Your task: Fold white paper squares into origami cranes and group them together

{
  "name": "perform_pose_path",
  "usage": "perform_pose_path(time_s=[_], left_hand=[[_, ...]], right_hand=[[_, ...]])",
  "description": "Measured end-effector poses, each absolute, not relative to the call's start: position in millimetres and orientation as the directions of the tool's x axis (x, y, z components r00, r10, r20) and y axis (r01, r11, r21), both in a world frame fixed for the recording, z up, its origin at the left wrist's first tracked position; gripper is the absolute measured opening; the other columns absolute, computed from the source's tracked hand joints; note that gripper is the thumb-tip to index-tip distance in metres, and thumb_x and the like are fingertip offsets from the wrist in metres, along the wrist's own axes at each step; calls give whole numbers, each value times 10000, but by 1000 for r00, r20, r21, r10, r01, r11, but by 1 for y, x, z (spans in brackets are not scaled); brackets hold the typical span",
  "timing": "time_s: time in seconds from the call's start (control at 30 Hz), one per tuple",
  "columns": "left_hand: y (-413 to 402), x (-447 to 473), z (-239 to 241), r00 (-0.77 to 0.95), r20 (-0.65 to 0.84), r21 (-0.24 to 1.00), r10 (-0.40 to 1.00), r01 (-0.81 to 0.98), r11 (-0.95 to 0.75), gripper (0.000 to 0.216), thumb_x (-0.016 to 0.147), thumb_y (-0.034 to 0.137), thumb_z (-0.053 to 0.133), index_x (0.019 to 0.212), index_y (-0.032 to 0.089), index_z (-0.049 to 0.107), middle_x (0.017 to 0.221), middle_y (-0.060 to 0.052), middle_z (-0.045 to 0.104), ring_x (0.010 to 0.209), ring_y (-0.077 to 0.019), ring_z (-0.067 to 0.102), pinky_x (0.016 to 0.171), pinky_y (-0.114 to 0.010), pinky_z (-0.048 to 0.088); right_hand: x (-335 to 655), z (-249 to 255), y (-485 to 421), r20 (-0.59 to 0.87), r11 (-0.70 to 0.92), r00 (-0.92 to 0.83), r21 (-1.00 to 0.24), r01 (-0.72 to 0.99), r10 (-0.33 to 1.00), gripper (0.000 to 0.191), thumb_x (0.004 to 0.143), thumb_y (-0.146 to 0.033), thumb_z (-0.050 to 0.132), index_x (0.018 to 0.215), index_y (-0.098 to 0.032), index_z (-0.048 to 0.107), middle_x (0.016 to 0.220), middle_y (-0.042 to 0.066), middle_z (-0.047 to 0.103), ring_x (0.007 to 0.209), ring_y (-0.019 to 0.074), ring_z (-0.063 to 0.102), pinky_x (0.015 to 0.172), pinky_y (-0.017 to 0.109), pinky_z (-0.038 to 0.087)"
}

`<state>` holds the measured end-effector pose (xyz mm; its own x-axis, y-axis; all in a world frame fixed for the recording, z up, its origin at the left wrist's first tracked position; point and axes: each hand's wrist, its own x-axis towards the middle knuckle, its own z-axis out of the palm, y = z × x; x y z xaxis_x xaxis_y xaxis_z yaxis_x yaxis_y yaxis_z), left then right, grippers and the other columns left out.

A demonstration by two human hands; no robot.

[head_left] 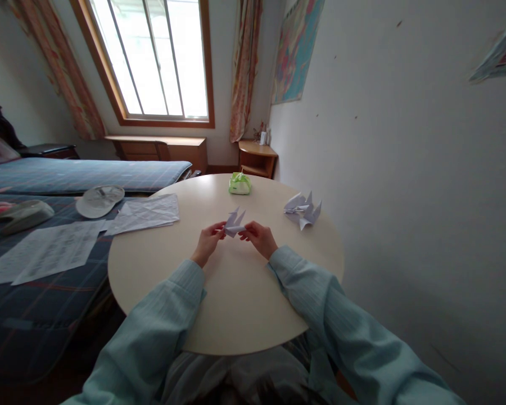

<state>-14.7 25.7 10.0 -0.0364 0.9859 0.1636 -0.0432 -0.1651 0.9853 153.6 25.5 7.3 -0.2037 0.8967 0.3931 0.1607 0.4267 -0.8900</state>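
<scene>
A white folded paper crane (235,223) is held just above the middle of the round table (244,298), its pointed parts sticking up. My left hand (209,241) pinches its left side between thumb and fingers. On the opposite side, my right hand (259,237) grips the right end of the paper, fingers closed on it. More folded paper cranes (303,210) lie in a cluster at the table's right; I cannot tell how many. Beyond my hands sits a green and white tissue pack (240,184).
White paper sheets (147,214) overlap the table's left edge. Printed sheets (54,250) and a pale cap (100,201) lie on the dark plaid bed (34,326). A wall (405,197) runs close along the right. At the back stands a corner shelf (257,148).
</scene>
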Motion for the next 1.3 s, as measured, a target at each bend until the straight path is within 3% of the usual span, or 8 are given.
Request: perform_pose_path(time_s=[0.2,0.4,0.6,0.83,1.0,1.3], left_hand=[[26,-17,10,-37,118,990,992,-71,-120,301,566,205,629,854,130,668,631,-9,607,540,-83,515,586,-249,430],[25,-20,12,5,36,994,999,-99,-35,311,547,180,623,849,122,668,605,-11,608,532,-82,511,573,-242,414],[27,-22,10,25,-9,995,1000,-99,12,306,541,172,617,838,112,664,566,-10,598,519,-81,500,568,-243,404],[27,-23,10,65,-35,995,997,-89,41,309,535,165,613,834,99,659,577,-16,597,515,-78,499,566,-243,401],[24,-21,12,76,-14,995,997,-93,21,311,544,148,584,846,119,652,608,-10,604,518,-72,500,563,-227,397],[21,-19,17,94,11,999,996,-42,-7,295,566,224,601,853,163,633,665,-4,593,552,-80,501,536,-213,358]], right_hand=[[158,4,27,475,535,-252,-788,305,843,34,716,-213,527,685,-205,535,634,-9,648,629,131,618,601,250,476],[164,6,29,567,671,-363,-574,470,739,146,750,-165,498,649,-211,594,745,9,672,720,139,618,688,246,455],[167,15,25,549,744,-520,-342,574,654,174,779,-145,470,722,-216,617,864,38,675,751,139,614,700,239,437],[169,18,24,549,790,-594,-229,569,588,238,771,-75,430,701,-207,615,897,25,669,777,122,607,694,223,432],[168,17,25,577,772,-544,-277,572,609,241,786,-112,421,673,-205,613,885,33,668,783,133,606,715,244,441],[168,19,23,651,634,-147,-620,462,744,132,758,-210,462,779,-213,592,736,15,641,652,128,589,625,251,478]])
